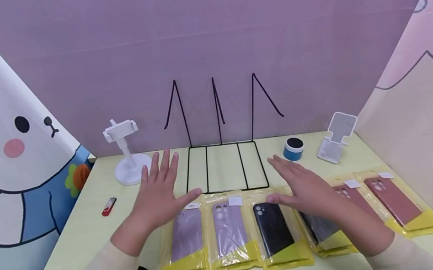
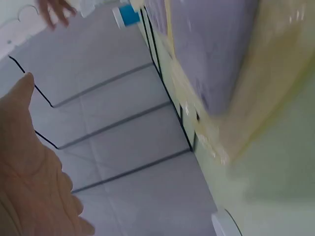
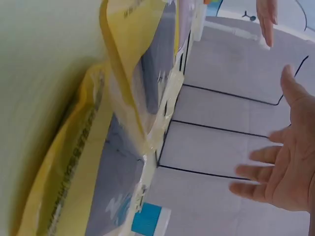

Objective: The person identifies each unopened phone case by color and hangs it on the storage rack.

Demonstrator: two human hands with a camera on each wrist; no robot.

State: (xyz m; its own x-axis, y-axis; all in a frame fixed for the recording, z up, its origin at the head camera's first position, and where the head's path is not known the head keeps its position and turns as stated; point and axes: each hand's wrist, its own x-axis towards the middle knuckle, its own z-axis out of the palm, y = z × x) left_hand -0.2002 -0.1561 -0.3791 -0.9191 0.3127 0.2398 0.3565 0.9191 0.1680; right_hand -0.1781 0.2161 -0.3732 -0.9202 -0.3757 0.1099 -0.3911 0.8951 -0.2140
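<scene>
My left hand [image 1: 157, 196], fingers spread and holding nothing, hovers over the top of the leftmost packaged purple phone case [image 1: 186, 236]. My right hand [image 1: 311, 188] also holds nothing; its fingers are straight, above a packaged dark phone case [image 1: 322, 226] that it partly hides. Between the hands lie a second packaged purple phone case [image 1: 230, 232] and a black one [image 1: 273, 228]. Toward the right are two packaged reddish cases, the outermost red case [image 1: 393, 200] and one partly behind my right forearm. All are in clear pouches with yellow bottoms, side by side.
Behind the pouches stands a black wire rack [image 1: 221, 144] with upright hooked prongs. A white phone stand [image 1: 129, 165] and red USB stick [image 1: 108, 207] are at left. A blue jar [image 1: 293, 149] with a dark-topped lid and a small folding stand [image 1: 337, 138] are at right.
</scene>
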